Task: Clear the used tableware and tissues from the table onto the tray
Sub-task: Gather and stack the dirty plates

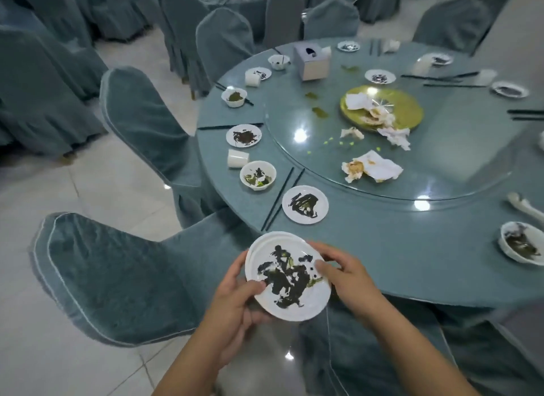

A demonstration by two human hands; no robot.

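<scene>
Far left: a covered chair (117,278) stands beside the tabletop (397,248), with a second covered chair (147,115) behind it.

Lower centre: my left hand (232,307) holds a stack of plates (288,280), fingers curled beneath it and thumb pressed on the near-left rim. The top plate is smeared with dark sauce, and further rims show beneath it at the upper left. The stack hangs clear of the tabletop, just outside its near edge. My right hand (344,275) is clamped on the stack's right rim, thumb lying on the upper face.

Along the tabletop's left edge, from far to near: a soiled small plate (243,135), a white cup (238,158) lying on its side, a bowl (258,175) with green scraps just beside the cup, a pair of black chopsticks (282,198), and a dirty plate (305,204) nearest my hands.

Centre: a glass turntable (441,166) carries a gold platter (403,104) heaped with crumpled tissues, and a stained tissue (372,166) lies loose near its front edge. A tissue box (313,61) stands towards the far side; I cannot tell whether it rests on the glass.

Far right: a white spoon (525,205) and, nearer me, a second bowl (521,247) with dark remains, both on the tabletop's outer ring.
</scene>
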